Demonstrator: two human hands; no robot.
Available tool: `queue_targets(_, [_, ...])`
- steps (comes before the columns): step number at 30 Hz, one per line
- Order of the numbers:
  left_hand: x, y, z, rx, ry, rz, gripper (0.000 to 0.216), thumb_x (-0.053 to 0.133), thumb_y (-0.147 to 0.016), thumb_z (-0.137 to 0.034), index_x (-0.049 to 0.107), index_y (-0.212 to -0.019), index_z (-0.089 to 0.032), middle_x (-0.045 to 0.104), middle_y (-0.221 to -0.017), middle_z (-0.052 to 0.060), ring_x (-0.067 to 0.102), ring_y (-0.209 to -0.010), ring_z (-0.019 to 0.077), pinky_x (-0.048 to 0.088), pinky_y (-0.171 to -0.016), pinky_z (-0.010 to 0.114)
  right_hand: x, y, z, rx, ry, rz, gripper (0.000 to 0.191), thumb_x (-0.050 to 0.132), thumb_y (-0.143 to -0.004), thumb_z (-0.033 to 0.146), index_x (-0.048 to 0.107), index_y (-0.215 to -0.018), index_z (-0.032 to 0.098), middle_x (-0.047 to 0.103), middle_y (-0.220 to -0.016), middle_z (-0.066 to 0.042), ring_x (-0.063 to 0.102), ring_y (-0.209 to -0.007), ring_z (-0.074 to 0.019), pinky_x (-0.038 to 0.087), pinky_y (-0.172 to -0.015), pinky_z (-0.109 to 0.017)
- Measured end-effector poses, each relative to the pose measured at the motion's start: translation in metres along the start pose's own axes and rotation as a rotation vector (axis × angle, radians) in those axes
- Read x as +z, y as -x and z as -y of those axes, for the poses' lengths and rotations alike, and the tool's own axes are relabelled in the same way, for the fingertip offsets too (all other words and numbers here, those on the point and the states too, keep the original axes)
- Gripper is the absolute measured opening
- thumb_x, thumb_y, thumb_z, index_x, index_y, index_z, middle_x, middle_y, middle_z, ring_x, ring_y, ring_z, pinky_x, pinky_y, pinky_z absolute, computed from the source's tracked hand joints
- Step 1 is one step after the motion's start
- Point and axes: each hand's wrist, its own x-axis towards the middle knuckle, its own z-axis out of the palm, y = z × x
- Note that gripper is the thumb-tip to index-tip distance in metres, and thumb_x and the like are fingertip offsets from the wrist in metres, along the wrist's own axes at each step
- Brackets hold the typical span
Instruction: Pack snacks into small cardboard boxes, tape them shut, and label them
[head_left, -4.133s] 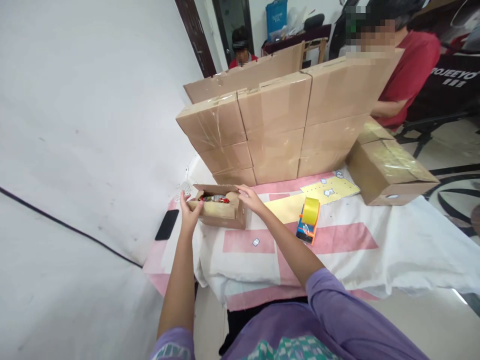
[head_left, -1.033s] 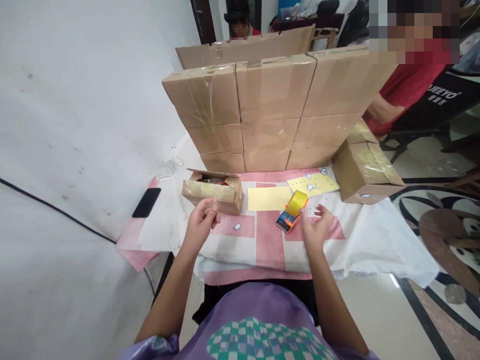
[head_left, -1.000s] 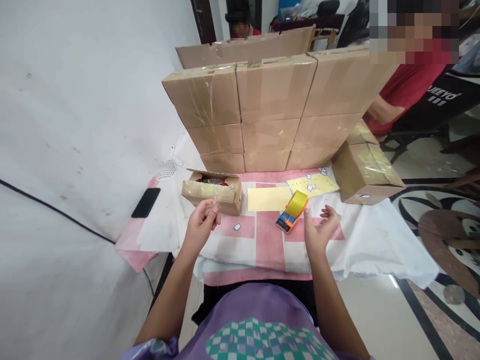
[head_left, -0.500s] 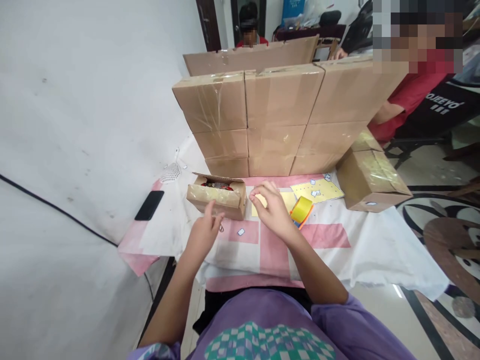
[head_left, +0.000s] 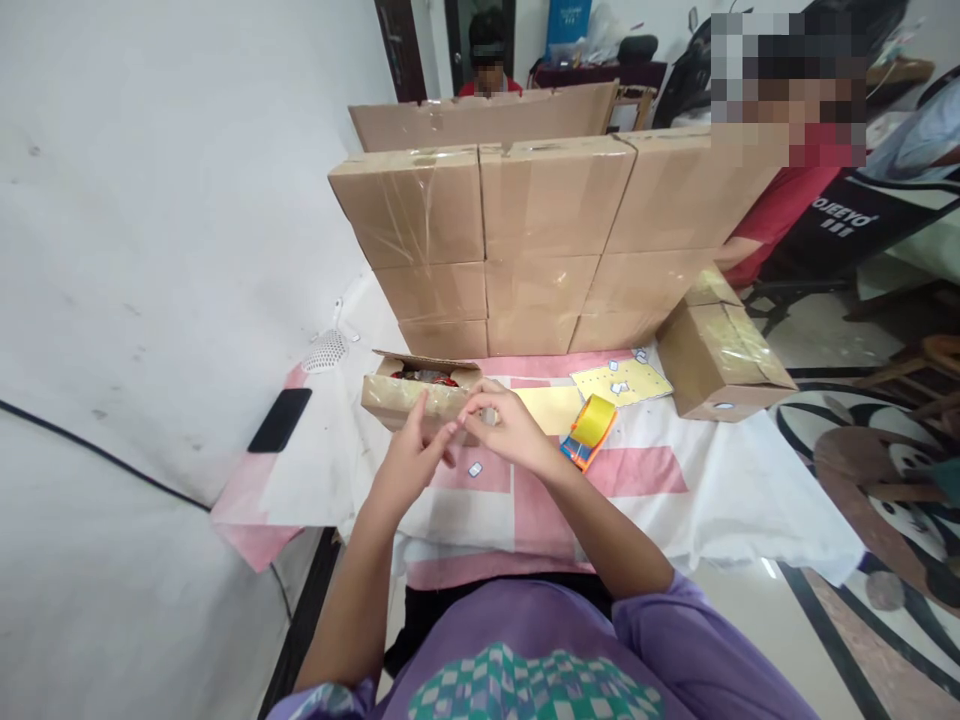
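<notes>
The small brown cardboard box (head_left: 394,393) sat toward the left of the pink-and-white patterned cloth (head_left: 465,515), its top parted enough to show red and dark contents (head_left: 426,378). Its long front side faced the person, which seemed to put the opening within easy reach of both hands.

The left hand (head_left: 409,460) was before that side, index finger raised and thumb toward the other hand. The right hand (head_left: 514,428) came in over the box's right end, fingers bent into a narrow pinch. The fingertips nearly met; whether they held anything thin, or touched the cardboard, I could not tell. The blue-and-orange tape dispenser with a yellow roll (head_left: 589,432) lay beside the right forearm, probably for quick reach.

Behind, a wall of stacked brown cartons (head_left: 555,220) limited movement away from the body. Leftward, a flat black phone (head_left: 280,420) rested near the cloth's edge, with a white perforated ladle (head_left: 326,350) beyond it. The widest stretch for moving lay rightward along the front edge, below a larger brown carton (head_left: 727,360).
</notes>
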Motion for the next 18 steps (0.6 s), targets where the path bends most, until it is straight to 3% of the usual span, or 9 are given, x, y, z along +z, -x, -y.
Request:
queue_targets(3, [-0.007, -0.022, 0.011, -0.046, -0.247, -0.265, 0.085, 0.041, -0.097, -0.069, 0.034, -0.161, -0.013, 0.077, -0.083, 0.011, 0.073, -0.084, 0.0315, 0.054, -0.077, 0.042, -0.011, -0.004, 0.004, 0.081, -0.129, -0.106, 0.018, 0.068, -0.086, 0.026, 0.068, -0.069, 0.02, 0.058, -0.087, 0.0, 0.056, -0.084, -0.0156, 0.038, -0.077, -0.031])
queue_targets(5, [-0.015, -0.044, 0.021, 0.133, -0.42, -0.471, 0.077, 0.043, -0.097, -0.068, 0.049, -0.153, -0.014, 0.075, -0.119, 0.02, 0.067, -0.119, 0.0374, 0.05, -0.097, 0.049, -0.02, -0.009, 0.007, 0.102, -0.169, -0.109, 0.018, 0.07, -0.085, 0.031, 0.069, -0.071, 0.02, 0.058, -0.087, 0.0, 0.056, -0.084, -0.0156, 0.037, -0.077, -0.032])
queue_targets(6, [-0.02, -0.057, 0.026, 0.258, -0.499, -0.524, 0.075, 0.045, -0.097, -0.066, 0.051, -0.151, -0.015, 0.066, -0.138, 0.022, 0.057, -0.135, 0.0386, 0.044, -0.108, 0.053, -0.024, -0.012, 0.01, 0.109, -0.178, -0.091, 0.017, 0.071, -0.085, 0.033, 0.071, -0.073, 0.02, 0.059, -0.088, 0.0, 0.056, -0.085, -0.0158, 0.037, -0.078, -0.032])
queue_targets(8, [-0.031, -0.081, 0.037, 0.468, -0.627, -0.484, 0.072, 0.048, -0.097, -0.062, 0.047, -0.154, -0.017, 0.049, -0.159, 0.018, 0.039, -0.151, 0.0372, 0.023, -0.124, 0.057, -0.029, -0.019, 0.015, 0.119, -0.187, -0.044, 0.017, 0.073, -0.084, 0.035, 0.073, -0.075, 0.02, 0.06, -0.09, -0.001, 0.055, -0.084, -0.0158, 0.037, -0.078, -0.033])
queue_targets(11, [-0.046, -0.102, 0.056, 0.524, -0.697, -0.297, 0.067, 0.047, -0.1, -0.054, 0.039, -0.158, -0.022, 0.057, -0.153, 0.014, 0.047, -0.147, 0.0322, 0.002, -0.128, 0.061, -0.03, -0.028, 0.026, 0.089, -0.181, 0.009, 0.019, 0.076, -0.082, 0.038, 0.074, -0.075, 0.021, 0.062, -0.098, -0.002, 0.055, -0.089, -0.0167, 0.039, -0.081, -0.034])
queue_targets(14, [-0.052, -0.104, 0.074, 0.461, -0.653, -0.215, 0.068, 0.047, -0.101, -0.049, 0.033, -0.161, -0.02, 0.07, -0.138, 0.012, 0.059, -0.136, 0.0282, 0.006, -0.13, 0.057, -0.019, -0.041, 0.03, 0.031, -0.2, 0.062, 0.02, 0.077, -0.083, 0.04, 0.075, -0.075, 0.021, 0.062, -0.109, -0.003, 0.056, -0.102, -0.0195, 0.041, -0.089, -0.036])
queue_targets(18, [-0.051, -0.103, 0.09, 0.418, -0.585, -0.207, 0.08, 0.055, -0.097, -0.048, 0.025, -0.165, -0.02, 0.065, -0.144, 0.014, 0.053, -0.142, 0.0296, 0.021, -0.128, 0.054, 0.011, -0.075, 0.003, 0.068, -0.152, 0.163, 0.019, 0.074, -0.087, 0.038, 0.076, -0.078, 0.021, 0.062, -0.115, -0.004, 0.057, -0.107, -0.0211, 0.043, -0.094, -0.038])
